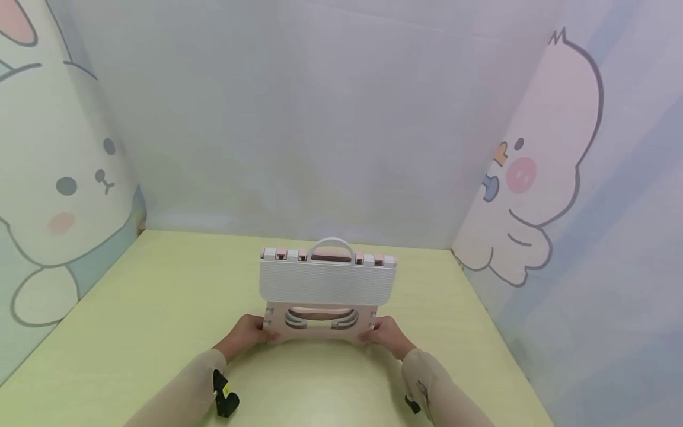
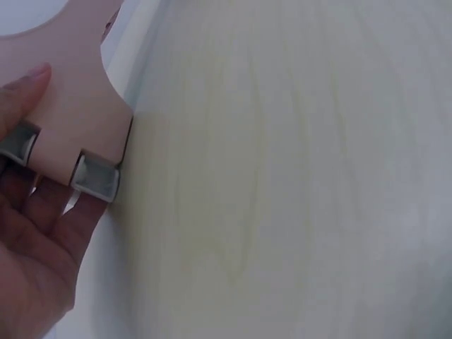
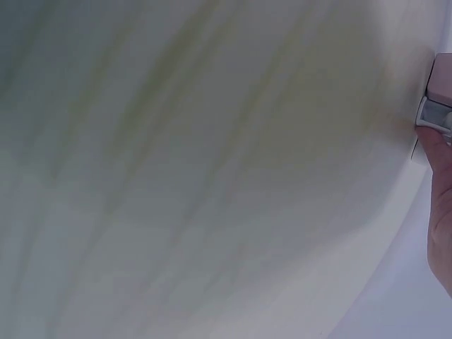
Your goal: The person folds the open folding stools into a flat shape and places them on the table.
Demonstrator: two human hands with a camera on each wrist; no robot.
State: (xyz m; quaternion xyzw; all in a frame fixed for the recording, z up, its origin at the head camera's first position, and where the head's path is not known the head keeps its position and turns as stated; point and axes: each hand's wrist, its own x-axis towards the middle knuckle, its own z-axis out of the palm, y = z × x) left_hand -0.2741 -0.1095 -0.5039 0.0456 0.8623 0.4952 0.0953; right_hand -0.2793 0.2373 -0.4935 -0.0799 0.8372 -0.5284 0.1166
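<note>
A pink and white folding stool stands in the middle of the table, partly folded, its ribbed white panel on the upper front and a white carry handle arching over the top. Below that panel shows a pink leg panel with a long oval opening. My left hand grips the left edge, thumb on the pink face and fingers behind, near the grey hinge piece. At the opposite edge my right hand holds the pink panel; in the right wrist view only part of this hand shows.
The pale yellow wood-grain table extends around the stool. A plain light curtain hangs behind its back edge. Printed panels flank it, with a rabbit on the left and a white cartoon animal on the right.
</note>
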